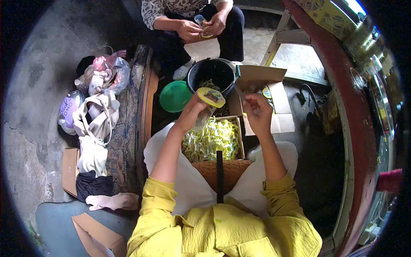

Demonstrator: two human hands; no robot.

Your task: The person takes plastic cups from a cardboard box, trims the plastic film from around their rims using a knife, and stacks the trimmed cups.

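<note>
My left hand is wrapped round a clear plastic jar with a yellow-rimmed lid; the jar is tilted, its lid facing up toward me. To the right, my right hand is raised with its fingers curled in, beside an open cardboard box. Whatever those fingers hold, if anything, is too small to name. Below both hands, between my knees, sits a shallow box of yellow-green strips, possibly small wrapped pieces. A dark bucket stands just beyond the jar, with some greenish matter inside.
A person facing me handles a similar clear container with both hands. Left of the bucket lies a green round basin. Bags and cloths cover the patterned bench at left. A red-edged shelf runs along the right.
</note>
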